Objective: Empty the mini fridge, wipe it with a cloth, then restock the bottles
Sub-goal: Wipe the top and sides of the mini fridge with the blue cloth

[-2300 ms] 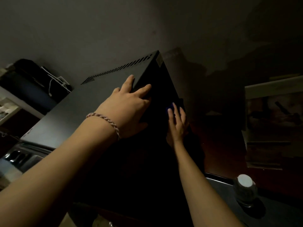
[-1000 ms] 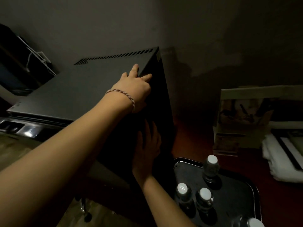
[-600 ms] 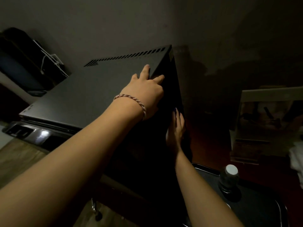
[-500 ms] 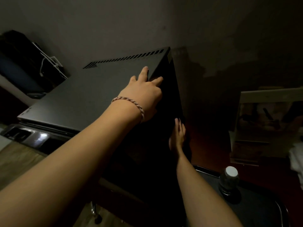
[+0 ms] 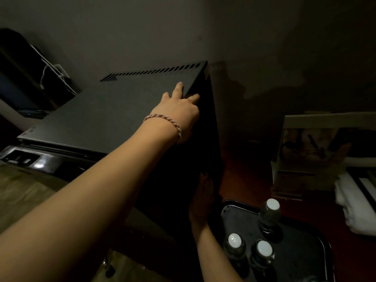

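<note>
1. Our left hand (image 5: 179, 110) rests on the top right edge of the mini fridge (image 5: 114, 117), fingers spread and fairly straight; some lie on the top panel and others fold over the edge onto the dark right side. It presses rather than clasps.
2. Our right hand (image 5: 201, 202) lies low against the fridge's right side wall, deep in shadow. Its fingers point upward along the panel; whether a cloth lies under it we cannot tell.
3. A braided bracelet (image 5: 164, 123) circles the left wrist.
4. Just beside the right forearm sits a black tray (image 5: 309, 255) on the dark red floor (image 5: 248, 180), its near-left corner close to the fridge's lower right edge.
5. Three bottles with white caps stand upright on the tray: one (image 5: 269, 214) toward the far edge, two (image 5: 235, 247) (image 5: 263, 255) side by side nearer us.
6. Between the fridge's right side and a framed picture (image 5: 317, 147) leaning farther right runs a strip of floor, open behind the tray.
7. White folded fabric (image 5: 356, 206) lies at the right border, apart from the tray.
8. Behind the fridge, a grey wall (image 5: 162, 27) stands close to its vented back edge.
</note>
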